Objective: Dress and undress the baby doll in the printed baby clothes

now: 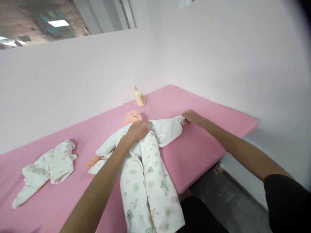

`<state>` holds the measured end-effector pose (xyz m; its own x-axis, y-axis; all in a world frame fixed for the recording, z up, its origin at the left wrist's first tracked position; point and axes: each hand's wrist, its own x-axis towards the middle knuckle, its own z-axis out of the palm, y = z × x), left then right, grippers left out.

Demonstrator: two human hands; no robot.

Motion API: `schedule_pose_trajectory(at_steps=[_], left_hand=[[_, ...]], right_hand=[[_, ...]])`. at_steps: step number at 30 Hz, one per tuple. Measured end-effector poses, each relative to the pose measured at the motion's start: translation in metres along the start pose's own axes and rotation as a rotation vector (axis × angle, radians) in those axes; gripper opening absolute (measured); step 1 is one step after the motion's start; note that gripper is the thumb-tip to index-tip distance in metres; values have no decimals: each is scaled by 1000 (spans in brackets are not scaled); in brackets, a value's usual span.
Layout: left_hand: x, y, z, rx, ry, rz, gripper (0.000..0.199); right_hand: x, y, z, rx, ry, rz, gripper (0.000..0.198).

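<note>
1 left hand (138,130) grips white clothing (167,129) on the doll (133,116); right hand (192,117) pinches 1 sleeve (179,119).

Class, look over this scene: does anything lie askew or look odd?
The white top on the doll looks lopsided: one sleeve is on, while the other side stretches out to the right hand. A patterned garment lies rumpled on the pink mat. No spill shows around the bottle.

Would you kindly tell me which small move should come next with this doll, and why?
Perhaps feel for an arm of the doll within the white cloth: the right hand holds its end out sideways, and no doll's hand shows there.
</note>
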<state>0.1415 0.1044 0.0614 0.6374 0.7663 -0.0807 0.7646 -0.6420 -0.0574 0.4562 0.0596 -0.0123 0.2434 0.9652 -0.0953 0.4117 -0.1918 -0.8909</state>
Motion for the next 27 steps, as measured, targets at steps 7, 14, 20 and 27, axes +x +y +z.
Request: schedule_pose_trajectory(at_steps=[7,14,20,27], left_hand=[[1,-3,-2,64,-49,-9,39],[9,22,-16,178,-123,11,39],[35,56,-6,174,-185,56,31],[45,61,8,193,-143,116,37]], right_hand=[[5,19,-20,-93,203,43,19],[-9,7,19,-465,389,-86,46],[-20,-8,54,-553,248,-206,71],[-14,-4,62,-493,68,-432,34]])
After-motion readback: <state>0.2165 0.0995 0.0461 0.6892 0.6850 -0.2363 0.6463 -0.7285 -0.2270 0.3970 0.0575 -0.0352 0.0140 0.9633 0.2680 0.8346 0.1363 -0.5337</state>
